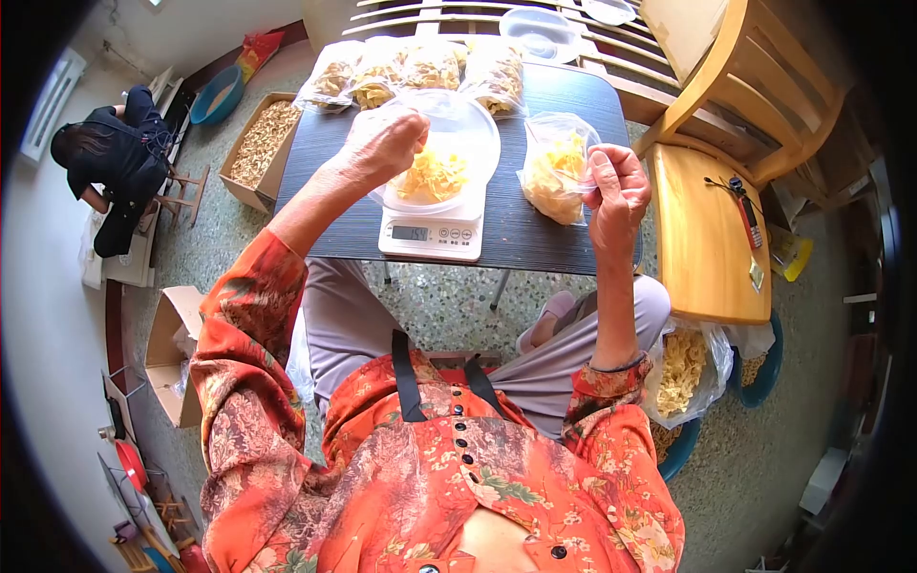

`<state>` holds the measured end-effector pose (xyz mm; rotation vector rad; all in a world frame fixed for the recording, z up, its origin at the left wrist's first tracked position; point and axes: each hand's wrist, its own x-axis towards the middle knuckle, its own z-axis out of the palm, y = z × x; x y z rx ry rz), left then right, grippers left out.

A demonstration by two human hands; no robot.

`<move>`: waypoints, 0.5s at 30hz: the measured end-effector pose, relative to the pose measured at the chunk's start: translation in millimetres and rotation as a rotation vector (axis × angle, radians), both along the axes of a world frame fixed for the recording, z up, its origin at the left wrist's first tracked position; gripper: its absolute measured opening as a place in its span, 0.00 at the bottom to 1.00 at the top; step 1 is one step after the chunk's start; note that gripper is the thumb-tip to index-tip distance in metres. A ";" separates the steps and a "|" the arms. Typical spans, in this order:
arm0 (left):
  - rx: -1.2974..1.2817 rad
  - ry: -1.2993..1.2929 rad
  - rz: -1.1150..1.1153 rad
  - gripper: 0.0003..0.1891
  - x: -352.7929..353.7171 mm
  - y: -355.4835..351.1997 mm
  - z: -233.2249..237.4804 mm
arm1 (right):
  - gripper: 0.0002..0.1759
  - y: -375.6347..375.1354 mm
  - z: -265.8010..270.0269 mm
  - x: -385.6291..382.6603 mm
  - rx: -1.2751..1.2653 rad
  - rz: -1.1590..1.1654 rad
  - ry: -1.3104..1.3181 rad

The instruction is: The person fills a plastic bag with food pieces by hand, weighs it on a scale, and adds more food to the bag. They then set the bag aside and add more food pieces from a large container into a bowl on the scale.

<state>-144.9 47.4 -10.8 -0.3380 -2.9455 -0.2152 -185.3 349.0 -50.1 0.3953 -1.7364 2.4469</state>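
Observation:
My left hand (387, 143) is closed above the left side of a clear plastic bowl (484, 143); what its fingers hold, if anything, is hidden. Pale yellow dried flakes (432, 178) lie in the bowl. Under the bowl is a white digital kitchen scale (431, 235) with a lit display. At the right of the table, my right hand (617, 180) pinches the edge of a clear plastic bag (556, 177), partly filled with similar yellow flakes and standing on the tabletop.
Several filled bags (430, 65) line the far edge of the dark table (334, 181). A wooden chair (712, 229) stands at the right, with a large bag of flakes (681, 372) below. A cardboard box (260, 148) of dried pieces sits at the left, near another person (115, 158).

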 end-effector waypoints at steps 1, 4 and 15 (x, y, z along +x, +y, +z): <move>-0.003 0.031 0.017 0.03 2.2 -2.2 1.4 | 0.05 -0.5 0.4 0.2 0.000 -0.003 -0.002; 0.000 0.078 0.050 0.04 9.1 -0.7 11.4 | 0.05 0.2 2.2 0.1 0.004 -0.002 -0.014; 0.882 -0.252 0.258 0.05 19.4 -11.9 43.8 | 0.05 -3.6 1.9 0.7 -0.001 -0.021 -0.009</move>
